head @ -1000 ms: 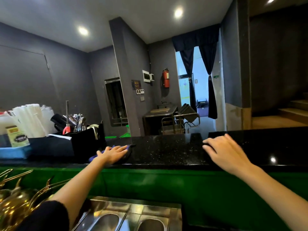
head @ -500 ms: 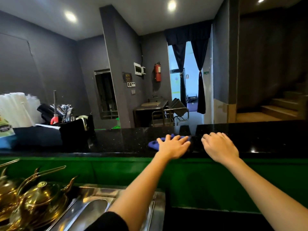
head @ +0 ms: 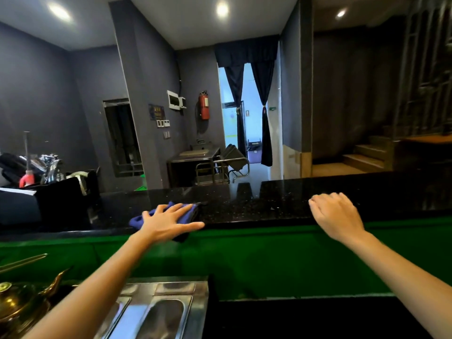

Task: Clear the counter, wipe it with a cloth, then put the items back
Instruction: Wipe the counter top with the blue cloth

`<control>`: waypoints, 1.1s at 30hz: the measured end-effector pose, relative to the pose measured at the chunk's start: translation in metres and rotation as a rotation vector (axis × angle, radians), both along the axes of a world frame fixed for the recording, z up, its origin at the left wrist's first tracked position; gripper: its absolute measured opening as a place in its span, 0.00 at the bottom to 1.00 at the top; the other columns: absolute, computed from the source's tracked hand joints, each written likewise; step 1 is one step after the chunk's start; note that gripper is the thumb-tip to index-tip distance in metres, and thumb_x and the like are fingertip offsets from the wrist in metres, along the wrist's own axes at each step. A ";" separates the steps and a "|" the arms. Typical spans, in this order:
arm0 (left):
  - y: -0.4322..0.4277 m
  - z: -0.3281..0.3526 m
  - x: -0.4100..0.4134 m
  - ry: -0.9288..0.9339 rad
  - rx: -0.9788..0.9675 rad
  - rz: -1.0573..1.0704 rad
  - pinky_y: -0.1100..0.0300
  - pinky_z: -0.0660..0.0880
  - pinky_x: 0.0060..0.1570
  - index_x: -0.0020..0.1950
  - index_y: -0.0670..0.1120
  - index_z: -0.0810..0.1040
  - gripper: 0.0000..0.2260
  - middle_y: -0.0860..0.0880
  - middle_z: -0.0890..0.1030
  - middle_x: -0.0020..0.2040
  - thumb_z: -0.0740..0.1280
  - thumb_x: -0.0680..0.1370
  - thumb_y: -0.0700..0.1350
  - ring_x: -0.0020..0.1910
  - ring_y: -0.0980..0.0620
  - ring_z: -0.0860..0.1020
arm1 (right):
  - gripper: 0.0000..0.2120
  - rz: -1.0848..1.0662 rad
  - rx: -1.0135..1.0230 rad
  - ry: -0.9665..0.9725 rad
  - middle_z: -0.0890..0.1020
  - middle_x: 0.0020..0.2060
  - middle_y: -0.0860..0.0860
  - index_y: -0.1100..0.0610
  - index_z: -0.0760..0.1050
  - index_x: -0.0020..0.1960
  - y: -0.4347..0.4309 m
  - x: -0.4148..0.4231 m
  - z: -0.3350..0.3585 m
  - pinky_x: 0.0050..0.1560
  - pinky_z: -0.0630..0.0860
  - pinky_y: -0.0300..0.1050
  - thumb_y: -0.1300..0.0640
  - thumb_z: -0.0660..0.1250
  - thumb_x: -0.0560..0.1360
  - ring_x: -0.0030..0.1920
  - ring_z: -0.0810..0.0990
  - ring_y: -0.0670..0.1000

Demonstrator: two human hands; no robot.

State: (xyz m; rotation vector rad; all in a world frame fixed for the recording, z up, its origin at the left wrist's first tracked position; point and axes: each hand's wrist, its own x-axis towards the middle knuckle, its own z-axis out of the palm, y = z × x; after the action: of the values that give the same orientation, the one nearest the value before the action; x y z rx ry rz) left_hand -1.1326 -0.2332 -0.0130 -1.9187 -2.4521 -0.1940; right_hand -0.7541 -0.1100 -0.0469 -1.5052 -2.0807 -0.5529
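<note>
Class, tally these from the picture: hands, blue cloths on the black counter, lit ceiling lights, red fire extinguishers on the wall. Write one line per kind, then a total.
hands: 2 (left hand, right hand)
blue cloth: 1
lit ceiling lights: 3
red fire extinguisher: 1
total: 7

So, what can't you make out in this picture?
Head view:
Blue cloth: mostly covered by the left hand.
Right hand: fingers curl out of sight; contact with the black counter unclear.
Brass teapot: cut by left edge.
Utensils far left: blurred.
</note>
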 end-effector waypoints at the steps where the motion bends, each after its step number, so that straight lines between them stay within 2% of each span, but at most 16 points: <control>1: 0.003 -0.001 0.004 0.005 0.008 0.000 0.32 0.48 0.68 0.73 0.69 0.51 0.53 0.62 0.54 0.77 0.40 0.49 0.85 0.76 0.48 0.52 | 0.18 0.001 0.016 0.000 0.81 0.37 0.53 0.54 0.76 0.40 0.001 0.001 -0.005 0.52 0.72 0.55 0.51 0.50 0.78 0.41 0.79 0.58; 4: 0.017 -0.004 0.037 0.053 0.023 -0.044 0.34 0.50 0.68 0.73 0.68 0.50 0.49 0.62 0.54 0.77 0.45 0.54 0.84 0.76 0.48 0.53 | 0.19 -0.010 0.059 0.070 0.80 0.36 0.54 0.55 0.76 0.39 0.004 -0.004 -0.005 0.46 0.73 0.53 0.51 0.48 0.74 0.38 0.78 0.58; 7: 0.039 -0.006 0.093 0.110 0.057 -0.167 0.37 0.54 0.67 0.74 0.68 0.50 0.46 0.62 0.55 0.76 0.49 0.58 0.82 0.75 0.47 0.54 | 0.19 -0.009 0.057 0.064 0.81 0.36 0.53 0.55 0.76 0.40 0.005 -0.002 -0.006 0.46 0.74 0.53 0.51 0.48 0.74 0.37 0.78 0.58; 9: 0.057 -0.005 0.138 0.117 0.049 -0.258 0.36 0.53 0.66 0.74 0.66 0.50 0.44 0.61 0.55 0.77 0.52 0.61 0.81 0.75 0.46 0.54 | 0.21 0.002 0.044 0.052 0.81 0.38 0.54 0.55 0.77 0.42 0.002 -0.001 -0.006 0.48 0.74 0.54 0.50 0.47 0.74 0.39 0.78 0.58; 11: 0.077 -0.004 0.186 0.102 0.033 -0.342 0.33 0.50 0.66 0.75 0.64 0.51 0.43 0.59 0.55 0.77 0.54 0.64 0.79 0.75 0.43 0.53 | 0.22 0.013 -0.022 0.079 0.81 0.44 0.54 0.54 0.77 0.48 -0.001 -0.002 -0.002 0.50 0.73 0.53 0.49 0.45 0.75 0.46 0.78 0.57; 14: 0.096 -0.002 0.250 0.102 0.043 -0.437 0.31 0.50 0.66 0.75 0.58 0.56 0.38 0.54 0.59 0.76 0.61 0.69 0.71 0.74 0.40 0.55 | 0.16 0.087 -0.186 0.308 0.77 0.59 0.51 0.51 0.72 0.62 0.002 0.003 0.005 0.56 0.70 0.51 0.50 0.52 0.80 0.59 0.74 0.55; 17: 0.099 -0.005 0.288 0.091 0.049 -0.488 0.30 0.50 0.66 0.75 0.52 0.59 0.34 0.50 0.61 0.75 0.65 0.72 0.60 0.74 0.38 0.54 | 0.17 0.274 -0.275 0.748 0.71 0.66 0.53 0.54 0.69 0.67 0.001 0.010 0.014 0.64 0.67 0.52 0.55 0.56 0.80 0.66 0.70 0.54; 19: 0.093 -0.009 0.294 0.138 0.080 -0.521 0.31 0.52 0.65 0.76 0.52 0.57 0.35 0.50 0.61 0.75 0.66 0.72 0.58 0.73 0.39 0.55 | 0.16 0.346 -0.267 1.007 0.71 0.65 0.56 0.59 0.71 0.66 -0.005 0.014 0.021 0.66 0.65 0.50 0.60 0.57 0.79 0.66 0.69 0.55; 20: 0.087 -0.010 0.293 0.164 0.098 -0.535 0.31 0.53 0.65 0.76 0.53 0.56 0.35 0.50 0.60 0.75 0.66 0.72 0.57 0.73 0.39 0.56 | 0.15 0.344 -0.272 1.054 0.72 0.64 0.57 0.60 0.73 0.64 -0.009 0.017 0.022 0.65 0.65 0.49 0.62 0.57 0.78 0.65 0.70 0.55; 22: 0.073 -0.013 0.286 0.195 0.139 -0.556 0.34 0.56 0.64 0.76 0.56 0.54 0.35 0.51 0.59 0.76 0.66 0.72 0.53 0.73 0.41 0.57 | 0.14 0.314 -0.272 1.014 0.76 0.59 0.58 0.61 0.77 0.58 -0.021 0.022 0.020 0.60 0.66 0.46 0.64 0.57 0.77 0.62 0.72 0.56; 24: 0.055 -0.016 0.276 0.185 0.209 -0.577 0.37 0.58 0.63 0.75 0.58 0.55 0.34 0.53 0.60 0.75 0.65 0.72 0.49 0.72 0.43 0.59 | 0.16 0.297 -0.217 0.990 0.78 0.56 0.57 0.61 0.79 0.54 -0.037 0.026 0.016 0.58 0.67 0.45 0.61 0.55 0.73 0.59 0.74 0.56; 26: 0.035 -0.020 0.262 0.114 0.296 -0.569 0.41 0.60 0.61 0.74 0.58 0.57 0.34 0.55 0.63 0.74 0.65 0.71 0.44 0.69 0.45 0.61 | 0.16 0.247 -0.128 1.075 0.80 0.52 0.57 0.61 0.79 0.53 -0.060 0.026 0.013 0.53 0.67 0.42 0.60 0.55 0.73 0.56 0.76 0.56; 28: 0.015 -0.028 0.248 -0.048 0.390 -0.513 0.44 0.61 0.60 0.73 0.56 0.60 0.33 0.56 0.67 0.72 0.64 0.70 0.40 0.68 0.46 0.63 | 0.12 0.139 -0.133 1.226 0.81 0.47 0.57 0.63 0.79 0.51 -0.084 0.021 0.003 0.48 0.67 0.42 0.58 0.60 0.77 0.51 0.78 0.57; 29: 0.004 -0.032 0.242 -0.134 0.423 -0.476 0.45 0.62 0.60 0.73 0.55 0.61 0.33 0.54 0.68 0.71 0.64 0.69 0.38 0.68 0.46 0.63 | 0.15 0.110 -0.262 1.336 0.80 0.43 0.56 0.65 0.78 0.51 -0.098 0.014 -0.002 0.46 0.69 0.44 0.53 0.64 0.77 0.48 0.79 0.57; 31: -0.019 -0.039 0.234 -0.234 0.415 -0.419 0.45 0.63 0.61 0.74 0.52 0.59 0.34 0.51 0.67 0.71 0.64 0.69 0.37 0.69 0.46 0.61 | 0.26 0.197 -0.736 1.551 0.82 0.42 0.58 0.64 0.77 0.51 -0.124 -0.004 -0.008 0.44 0.76 0.49 0.40 0.64 0.75 0.44 0.81 0.58; 33: -0.038 -0.049 0.229 -0.284 0.326 -0.393 0.45 0.62 0.64 0.77 0.50 0.53 0.39 0.49 0.65 0.72 0.65 0.69 0.37 0.71 0.46 0.59 | 0.26 0.383 -1.114 1.707 0.83 0.48 0.61 0.61 0.78 0.55 -0.143 -0.022 -0.007 0.45 0.79 0.54 0.38 0.63 0.75 0.48 0.82 0.60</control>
State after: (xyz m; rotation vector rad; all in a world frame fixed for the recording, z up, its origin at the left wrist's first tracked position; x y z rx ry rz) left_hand -0.9039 -0.2707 -0.0617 -2.3148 -1.9794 -0.8675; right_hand -0.7764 -0.2532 -0.0535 -1.0448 -0.9692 1.6918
